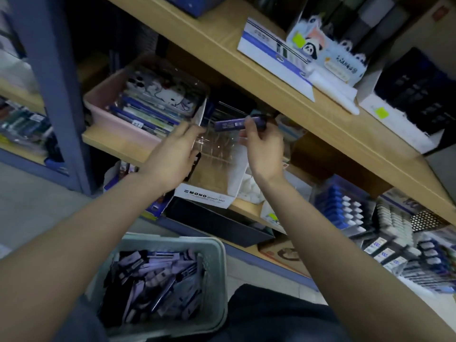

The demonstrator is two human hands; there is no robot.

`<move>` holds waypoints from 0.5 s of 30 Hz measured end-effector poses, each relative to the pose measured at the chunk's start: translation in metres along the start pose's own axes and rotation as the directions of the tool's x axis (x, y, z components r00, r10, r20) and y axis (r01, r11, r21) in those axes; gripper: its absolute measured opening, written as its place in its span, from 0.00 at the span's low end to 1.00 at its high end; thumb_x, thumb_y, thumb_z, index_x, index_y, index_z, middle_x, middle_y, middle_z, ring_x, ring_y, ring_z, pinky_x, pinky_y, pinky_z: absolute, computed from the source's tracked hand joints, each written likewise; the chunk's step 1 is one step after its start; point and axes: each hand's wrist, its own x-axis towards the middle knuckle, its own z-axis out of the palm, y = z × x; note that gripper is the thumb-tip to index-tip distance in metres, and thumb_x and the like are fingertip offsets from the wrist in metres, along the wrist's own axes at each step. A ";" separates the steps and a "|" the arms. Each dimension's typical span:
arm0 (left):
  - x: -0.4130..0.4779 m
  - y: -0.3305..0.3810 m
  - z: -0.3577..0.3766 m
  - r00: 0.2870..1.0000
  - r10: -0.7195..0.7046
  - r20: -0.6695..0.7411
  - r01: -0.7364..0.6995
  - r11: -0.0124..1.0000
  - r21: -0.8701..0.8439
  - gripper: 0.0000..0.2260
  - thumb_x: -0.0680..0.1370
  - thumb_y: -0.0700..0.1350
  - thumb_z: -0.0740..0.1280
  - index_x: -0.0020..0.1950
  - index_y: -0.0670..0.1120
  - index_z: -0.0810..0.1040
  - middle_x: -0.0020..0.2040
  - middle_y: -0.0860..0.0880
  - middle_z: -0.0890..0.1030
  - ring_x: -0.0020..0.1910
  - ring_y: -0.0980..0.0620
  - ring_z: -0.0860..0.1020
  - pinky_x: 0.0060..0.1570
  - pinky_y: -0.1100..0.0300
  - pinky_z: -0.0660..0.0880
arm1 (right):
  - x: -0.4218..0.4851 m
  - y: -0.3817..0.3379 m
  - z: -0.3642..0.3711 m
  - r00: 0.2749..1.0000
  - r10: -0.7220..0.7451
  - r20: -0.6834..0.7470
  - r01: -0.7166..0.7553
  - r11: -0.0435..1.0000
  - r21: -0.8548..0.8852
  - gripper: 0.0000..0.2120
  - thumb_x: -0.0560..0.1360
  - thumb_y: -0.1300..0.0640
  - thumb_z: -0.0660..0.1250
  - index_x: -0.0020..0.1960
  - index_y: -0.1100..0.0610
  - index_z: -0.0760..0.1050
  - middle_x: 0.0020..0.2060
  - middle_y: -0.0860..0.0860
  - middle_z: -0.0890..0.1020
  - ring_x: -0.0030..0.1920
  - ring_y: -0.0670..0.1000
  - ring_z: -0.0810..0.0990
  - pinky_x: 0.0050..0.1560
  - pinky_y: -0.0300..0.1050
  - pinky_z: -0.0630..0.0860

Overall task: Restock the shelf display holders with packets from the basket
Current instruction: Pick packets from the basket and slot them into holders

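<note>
A clear plastic display holder with a white "MONO graph" front stands on the middle shelf, tilted toward me. My left hand grips its left wall. My right hand holds a purple packet flat above the holder's open top. Below, by my knees, a pale grey basket is filled with several purple and black packets. The holder's compartments look see-through and I cannot tell what lies inside.
A pink bin of stationery sits left of the holder. The wooden shelf above overhangs closely and carries boxes and a panda box. A dark tray and correction-tape displays fill the lower shelf at right.
</note>
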 end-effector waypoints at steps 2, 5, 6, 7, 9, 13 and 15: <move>0.001 0.000 0.000 1.000 -0.017 -0.001 0.017 1.000 0.015 0.21 0.77 0.34 0.63 0.70 0.42 0.66 0.66 0.43 0.67 0.62 0.42 0.71 0.59 0.48 0.71 | -0.003 0.001 0.005 0.998 0.061 -0.004 -0.061 0.998 0.019 0.04 0.81 0.57 0.58 0.50 0.56 0.68 0.40 0.47 0.78 0.36 0.44 0.81 0.48 0.50 0.81; 0.002 0.002 0.000 0.999 -0.035 -0.013 0.035 0.998 0.059 0.21 0.76 0.32 0.64 0.68 0.42 0.68 0.66 0.44 0.67 0.59 0.41 0.73 0.56 0.45 0.72 | -0.015 0.004 -0.005 0.997 0.065 0.045 -0.067 0.996 0.054 0.05 0.80 0.61 0.57 0.46 0.54 0.66 0.38 0.48 0.76 0.35 0.46 0.80 0.40 0.44 0.80; 0.002 0.004 0.000 0.999 -0.033 -0.020 0.035 0.994 0.100 0.21 0.75 0.31 0.64 0.67 0.41 0.69 0.65 0.43 0.68 0.58 0.40 0.74 0.55 0.46 0.73 | -0.021 0.006 -0.012 0.997 0.043 0.070 -0.045 0.999 0.024 0.06 0.80 0.62 0.58 0.45 0.53 0.66 0.38 0.48 0.76 0.36 0.46 0.80 0.39 0.44 0.80; 0.002 0.005 0.001 0.999 -0.024 -0.028 0.029 0.987 0.159 0.21 0.74 0.29 0.64 0.66 0.40 0.70 0.65 0.42 0.68 0.57 0.39 0.74 0.53 0.47 0.73 | -0.026 0.010 -0.021 0.995 0.026 0.092 -0.025 1.000 -0.015 0.07 0.80 0.61 0.58 0.45 0.52 0.66 0.37 0.49 0.76 0.36 0.45 0.79 0.38 0.43 0.80; -0.001 0.009 0.003 0.999 0.015 -0.045 0.000 0.951 0.308 0.23 0.70 0.24 0.63 0.63 0.37 0.72 0.62 0.37 0.70 0.57 0.37 0.71 0.52 0.47 0.68 | -0.037 0.018 -0.041 0.994 0.012 0.112 -0.004 0.997 -0.073 0.07 0.80 0.59 0.58 0.45 0.50 0.67 0.36 0.48 0.76 0.35 0.44 0.78 0.37 0.43 0.78; -0.011 0.030 0.015 0.985 0.167 -0.045 -0.122 0.854 0.505 0.22 0.60 0.25 0.68 0.53 0.35 0.76 0.52 0.35 0.73 0.52 0.37 0.70 0.50 0.46 0.62 | -0.052 0.040 -0.091 0.998 0.042 0.055 -0.033 0.987 -0.156 0.07 0.81 0.52 0.57 0.48 0.53 0.70 0.33 0.48 0.75 0.33 0.47 0.74 0.37 0.50 0.73; -0.018 0.047 0.029 0.963 0.270 -0.012 -0.227 0.835 0.502 0.18 0.61 0.29 0.71 0.50 0.37 0.77 0.48 0.37 0.74 0.48 0.39 0.69 0.46 0.50 0.60 | -0.057 0.051 -0.119 0.999 0.043 -0.009 -0.044 0.982 -0.181 0.10 0.81 0.49 0.57 0.48 0.54 0.71 0.31 0.48 0.75 0.31 0.48 0.73 0.36 0.52 0.72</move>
